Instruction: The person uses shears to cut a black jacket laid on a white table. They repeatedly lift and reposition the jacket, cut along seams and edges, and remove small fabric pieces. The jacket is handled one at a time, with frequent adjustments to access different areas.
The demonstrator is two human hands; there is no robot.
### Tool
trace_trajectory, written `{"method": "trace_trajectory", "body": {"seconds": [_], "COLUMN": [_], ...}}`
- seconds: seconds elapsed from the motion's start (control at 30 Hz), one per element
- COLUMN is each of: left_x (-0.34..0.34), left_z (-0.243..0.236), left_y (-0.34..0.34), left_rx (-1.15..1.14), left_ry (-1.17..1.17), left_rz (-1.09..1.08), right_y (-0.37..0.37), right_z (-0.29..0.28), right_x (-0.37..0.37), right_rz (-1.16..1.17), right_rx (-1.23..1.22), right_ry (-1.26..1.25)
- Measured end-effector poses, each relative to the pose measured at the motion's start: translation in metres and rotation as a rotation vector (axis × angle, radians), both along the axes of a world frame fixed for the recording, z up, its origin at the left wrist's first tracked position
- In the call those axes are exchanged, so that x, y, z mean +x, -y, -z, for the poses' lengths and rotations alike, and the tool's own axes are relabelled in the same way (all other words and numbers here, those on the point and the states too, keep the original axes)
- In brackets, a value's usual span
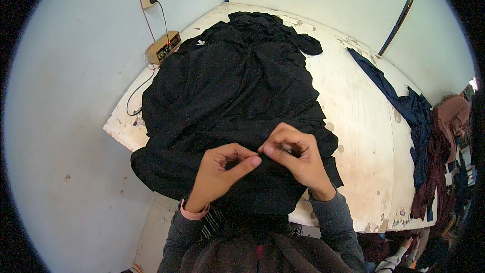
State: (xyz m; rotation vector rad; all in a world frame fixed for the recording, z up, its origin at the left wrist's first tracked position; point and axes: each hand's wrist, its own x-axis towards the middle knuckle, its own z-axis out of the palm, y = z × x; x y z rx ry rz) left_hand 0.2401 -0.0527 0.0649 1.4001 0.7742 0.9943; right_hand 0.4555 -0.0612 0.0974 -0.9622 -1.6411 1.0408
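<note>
A large black garment lies spread and rumpled across the table, its near end hanging toward my body. My left hand is closed, thumb and forefinger pinching a bit of the black cloth near the garment's front. Right beside it, my right hand pinches the same spot, the fingertips of both hands almost touching. A small greyish glint shows inside the curl of the right hand; what it is I cannot make out. The exact bit of cloth between the fingertips is tiny and dark.
The pale, stained table runs up to walls at the left and back. At its left edge sits a brown box with wires and a red light, cabled to a wall socket. Dark blue cloth lies at right, near another person's arm.
</note>
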Motion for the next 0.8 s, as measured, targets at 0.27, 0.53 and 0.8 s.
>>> {"method": "trace_trajectory", "body": {"seconds": [0.27,0.53,0.8], "left_x": [-0.013,-0.008,-0.022], "left_z": [0.003,0.006,0.001], "left_y": [-0.003,-0.001,-0.017], "left_rx": [-0.149,-0.167,-0.033], "left_ry": [0.145,0.150,0.137], "left_rz": [-0.089,-0.077,-0.358], "right_y": [0.014,0.007,-0.002], "right_z": [-0.001,0.009,0.016], "right_x": [-0.003,-0.007,0.010], "right_rz": [0.242,0.241,-0.122], "right_rx": [0.066,0.232,-0.213], "right_ry": [0.028,0.204,0.137]}}
